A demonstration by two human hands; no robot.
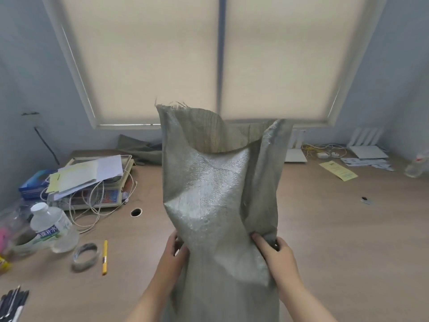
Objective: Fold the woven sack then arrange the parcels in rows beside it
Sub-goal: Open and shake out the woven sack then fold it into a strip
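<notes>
Grey woven plastic sack [218, 194]: upright at frame centre, mouth open on top.
My left hand [173, 254]: clamped on its left edge.
My right hand [277, 256]: pinching its right edge.

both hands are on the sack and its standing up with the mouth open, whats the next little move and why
Probably lower the woven sack flat onto the bare table in front. The left hand and right hand pinch its sides partway up, so it stands crumpled with the mouth gaping; it likely needs to lie flat before any fold.

water bottle [50, 225] label, blue Chinese characters "补水", rest blurred
</notes>
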